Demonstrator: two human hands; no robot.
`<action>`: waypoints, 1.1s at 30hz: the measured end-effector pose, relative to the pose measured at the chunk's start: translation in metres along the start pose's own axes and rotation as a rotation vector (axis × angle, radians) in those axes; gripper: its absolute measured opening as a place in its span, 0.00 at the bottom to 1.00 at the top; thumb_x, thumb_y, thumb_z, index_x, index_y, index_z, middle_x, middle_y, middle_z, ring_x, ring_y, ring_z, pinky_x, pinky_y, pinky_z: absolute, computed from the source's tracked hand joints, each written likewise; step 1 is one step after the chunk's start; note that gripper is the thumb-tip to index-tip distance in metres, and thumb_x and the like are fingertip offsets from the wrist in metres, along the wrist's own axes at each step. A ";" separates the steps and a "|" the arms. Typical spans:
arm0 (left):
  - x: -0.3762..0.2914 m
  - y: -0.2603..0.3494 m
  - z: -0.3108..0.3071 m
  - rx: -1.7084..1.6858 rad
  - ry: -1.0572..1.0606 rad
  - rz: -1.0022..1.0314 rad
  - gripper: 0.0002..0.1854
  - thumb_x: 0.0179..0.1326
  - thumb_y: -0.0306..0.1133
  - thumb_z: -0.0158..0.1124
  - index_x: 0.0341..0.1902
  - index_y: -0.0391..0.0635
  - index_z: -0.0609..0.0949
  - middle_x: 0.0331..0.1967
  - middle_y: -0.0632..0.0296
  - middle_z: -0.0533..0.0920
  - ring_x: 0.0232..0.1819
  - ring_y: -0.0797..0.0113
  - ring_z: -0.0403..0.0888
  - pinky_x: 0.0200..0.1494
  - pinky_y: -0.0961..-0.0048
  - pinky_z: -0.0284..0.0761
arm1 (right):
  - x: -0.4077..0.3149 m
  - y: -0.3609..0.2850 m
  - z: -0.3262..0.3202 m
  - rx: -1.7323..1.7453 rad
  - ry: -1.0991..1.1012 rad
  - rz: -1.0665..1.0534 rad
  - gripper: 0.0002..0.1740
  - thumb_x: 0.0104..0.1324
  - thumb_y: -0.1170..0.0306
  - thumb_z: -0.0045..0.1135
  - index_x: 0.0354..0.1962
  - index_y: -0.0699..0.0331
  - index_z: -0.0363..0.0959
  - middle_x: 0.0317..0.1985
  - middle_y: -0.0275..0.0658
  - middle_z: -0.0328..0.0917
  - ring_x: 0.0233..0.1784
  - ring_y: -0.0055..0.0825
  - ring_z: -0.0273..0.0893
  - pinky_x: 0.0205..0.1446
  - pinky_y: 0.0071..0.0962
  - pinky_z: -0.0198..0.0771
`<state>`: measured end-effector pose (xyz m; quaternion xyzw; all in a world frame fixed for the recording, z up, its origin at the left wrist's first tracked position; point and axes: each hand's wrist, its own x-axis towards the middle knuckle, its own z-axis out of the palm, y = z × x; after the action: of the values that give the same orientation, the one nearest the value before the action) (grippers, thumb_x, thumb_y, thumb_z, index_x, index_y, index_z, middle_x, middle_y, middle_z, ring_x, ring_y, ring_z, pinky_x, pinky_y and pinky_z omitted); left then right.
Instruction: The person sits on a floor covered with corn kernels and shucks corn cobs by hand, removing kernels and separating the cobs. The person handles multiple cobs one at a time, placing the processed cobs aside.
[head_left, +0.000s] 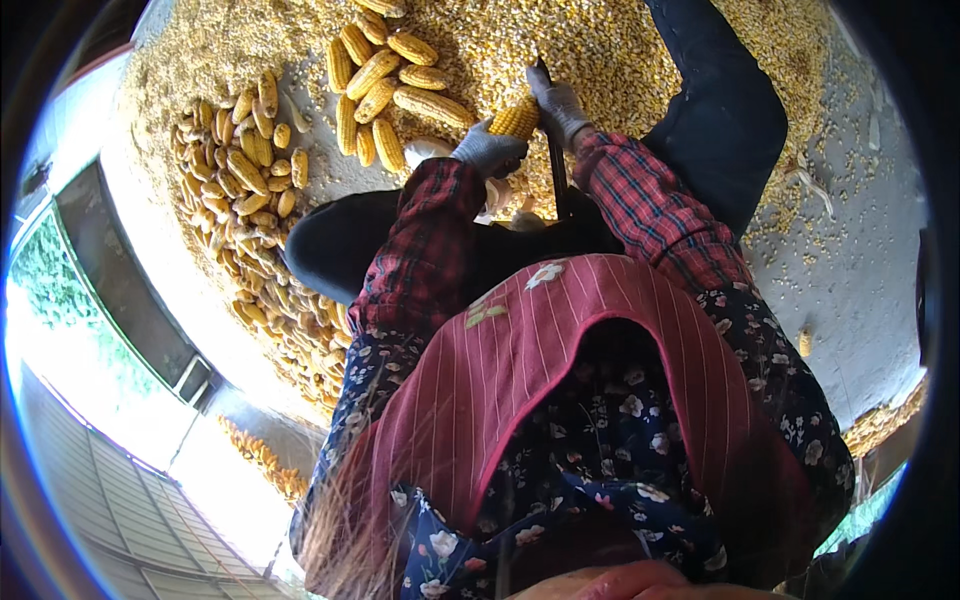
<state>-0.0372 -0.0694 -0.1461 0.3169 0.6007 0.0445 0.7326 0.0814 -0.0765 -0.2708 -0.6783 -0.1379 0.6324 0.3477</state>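
My left hand, in a grey glove, grips a yellow corn cob with its kernels on. Close against the cob's far right end is my right hand, also gloved. It is closed about a long dark bar, whose tip shows above the thumb. The bar runs back towards my lap, where its lower end is hard to make out. Several whole corn cobs lie loosely grouped beyond my left hand. Under and past both hands spreads a thick layer of loose corn kernels.
A large heap of corn cobs stretches along my left side. My bent legs in dark trousers flank the work area. Dry husk and scattered kernels lie on the grey floor at right, with a single small cob.
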 end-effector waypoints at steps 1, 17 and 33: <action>0.004 0.002 -0.001 0.024 0.009 0.006 0.19 0.39 0.25 0.61 0.40 0.42 0.70 0.17 0.63 0.70 0.12 0.73 0.67 0.11 0.78 0.60 | 0.006 -0.002 -0.001 -0.129 0.037 0.007 0.41 0.49 0.38 0.43 0.27 0.77 0.72 0.22 0.51 0.74 0.27 0.37 0.74 0.29 0.32 0.66; 0.023 -0.014 0.014 1.024 0.285 0.275 0.23 0.37 0.36 0.64 0.38 0.38 0.70 0.28 0.50 0.77 0.36 0.56 0.77 0.36 0.67 0.71 | -0.002 -0.004 -0.004 -0.394 -0.013 -0.191 0.34 0.54 0.42 0.37 0.26 0.69 0.72 0.25 0.53 0.73 0.34 0.46 0.73 0.38 0.40 0.66; 0.036 -0.015 0.019 1.049 0.458 0.319 0.22 0.36 0.36 0.65 0.37 0.40 0.70 0.29 0.49 0.77 0.36 0.54 0.76 0.38 0.66 0.71 | -0.019 -0.030 -0.009 -0.343 -0.032 0.014 0.42 0.51 0.36 0.34 0.41 0.69 0.69 0.41 0.56 0.70 0.49 0.46 0.66 0.50 0.35 0.60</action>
<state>-0.0151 -0.0728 -0.1832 0.7052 0.6303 -0.0816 0.3141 0.0950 -0.0693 -0.2374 -0.7184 -0.2449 0.6127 0.2201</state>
